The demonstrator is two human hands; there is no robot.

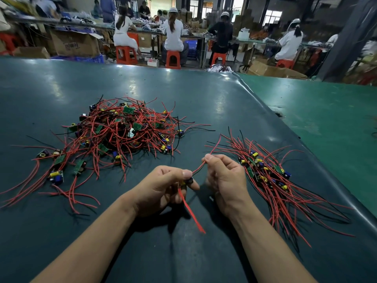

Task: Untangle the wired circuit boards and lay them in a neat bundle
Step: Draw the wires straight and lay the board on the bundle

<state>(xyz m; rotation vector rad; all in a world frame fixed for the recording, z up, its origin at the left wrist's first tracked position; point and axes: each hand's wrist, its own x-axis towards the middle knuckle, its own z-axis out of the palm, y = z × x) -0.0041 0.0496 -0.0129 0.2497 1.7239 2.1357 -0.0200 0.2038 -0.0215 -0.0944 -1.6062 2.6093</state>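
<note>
wired circuit boards in a tangled heap [126, 129] sit up and to the left of the left hand [167, 186], a knot of thin, springy red and black leads with small green boards and yellow and blue parts poking out. the left hand curls round one small board [188, 180], thumb pressed on top, a red lead dangling below it. across the gap, the right hand [224, 176] pinches that board's red wire [201, 165] between thumb and fingertips, drawing it taut. just right of it, the neat bundle [271, 176] lies on the dark, glossy surface [183, 88], leads combed in one direction. looks like one piece being straightened; the next move calls for laying it on that bundle, wires aligned.
</note>
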